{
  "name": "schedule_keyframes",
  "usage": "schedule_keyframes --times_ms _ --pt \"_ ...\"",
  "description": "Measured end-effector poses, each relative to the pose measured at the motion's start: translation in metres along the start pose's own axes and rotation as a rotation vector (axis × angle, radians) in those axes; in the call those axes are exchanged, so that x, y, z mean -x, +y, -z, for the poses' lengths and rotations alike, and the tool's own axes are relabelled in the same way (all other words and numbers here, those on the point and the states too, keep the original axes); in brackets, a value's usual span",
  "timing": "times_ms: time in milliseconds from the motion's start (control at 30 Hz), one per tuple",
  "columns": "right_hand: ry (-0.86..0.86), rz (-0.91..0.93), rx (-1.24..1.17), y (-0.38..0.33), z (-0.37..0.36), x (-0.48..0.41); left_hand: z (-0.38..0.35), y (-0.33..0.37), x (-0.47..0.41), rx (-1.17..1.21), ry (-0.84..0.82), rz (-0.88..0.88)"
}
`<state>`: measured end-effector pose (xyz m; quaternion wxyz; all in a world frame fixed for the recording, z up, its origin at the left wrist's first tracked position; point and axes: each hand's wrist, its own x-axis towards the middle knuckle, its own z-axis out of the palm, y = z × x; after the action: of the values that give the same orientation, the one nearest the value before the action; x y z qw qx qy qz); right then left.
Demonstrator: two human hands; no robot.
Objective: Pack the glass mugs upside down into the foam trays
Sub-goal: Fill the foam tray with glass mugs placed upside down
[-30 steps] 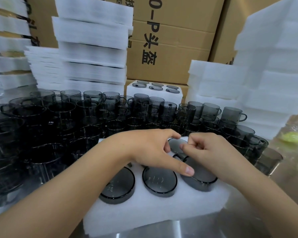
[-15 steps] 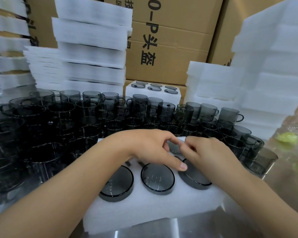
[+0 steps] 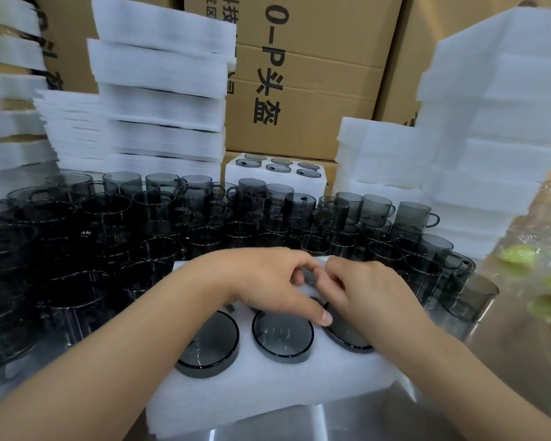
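Note:
A white foam tray lies at the front centre of the steel table. Three smoky grey glass mugs stand upside down in its front row: left, middle and right. My left hand and my right hand meet over the back row. Their curled fingertips pinch the base of a back-row mug, which they mostly hide. My left thumb reaches down onto the edge of the front right mug.
Several loose upright mugs crowd the table behind and left of the tray. White foam stacks rise at left and right. A packed tray sits at the back before cardboard boxes. A plastic bag lies right.
Both hands have slid a little toward the back row. The front right mug sits lower in its foam hole than a second ago.

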<state>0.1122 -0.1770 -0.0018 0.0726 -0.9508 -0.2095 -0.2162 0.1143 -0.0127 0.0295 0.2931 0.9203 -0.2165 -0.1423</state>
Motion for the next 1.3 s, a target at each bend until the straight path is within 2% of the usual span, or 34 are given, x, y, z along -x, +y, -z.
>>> schedule_keyframes --times_ms 200,333,467,667,767,933,1067,1133,1200,1300 --pt "0.051 -0.021 -0.137 0.000 0.001 0.002 -0.003 0.000 0.001 -0.085 -0.006 0.024" --pt "0.004 0.051 -0.035 -0.005 -0.003 -0.008 -0.006 -0.003 -0.001 -0.011 0.018 0.074" --pt "-0.105 -0.029 -0.070 -0.011 -0.008 -0.015 -0.008 -0.004 -0.001 0.045 0.042 0.076" --pt "-0.009 -0.058 -0.053 -0.008 -0.012 -0.009 -0.006 -0.002 -0.004 0.022 0.010 0.076" --pt "-0.047 0.013 0.074 -0.009 -0.013 -0.007 -0.007 -0.002 -0.003 0.019 0.020 0.068" --pt "-0.035 -0.029 0.104 -0.010 -0.013 -0.009 -0.013 -0.003 0.001 0.081 0.059 0.057" --pt "0.053 -0.092 -0.069 -0.010 -0.013 -0.008 -0.017 0.000 0.008 0.081 0.133 0.074" --pt "0.079 -0.109 -0.062 -0.010 -0.012 -0.008 -0.018 0.003 0.012 0.075 0.175 0.091" --pt "0.084 -0.114 -0.041 -0.010 -0.013 -0.007 -0.022 0.007 0.017 0.000 0.234 0.133" --pt "0.145 -0.166 -0.099 -0.010 -0.009 -0.001 -0.035 0.012 0.037 -0.187 0.424 0.181"
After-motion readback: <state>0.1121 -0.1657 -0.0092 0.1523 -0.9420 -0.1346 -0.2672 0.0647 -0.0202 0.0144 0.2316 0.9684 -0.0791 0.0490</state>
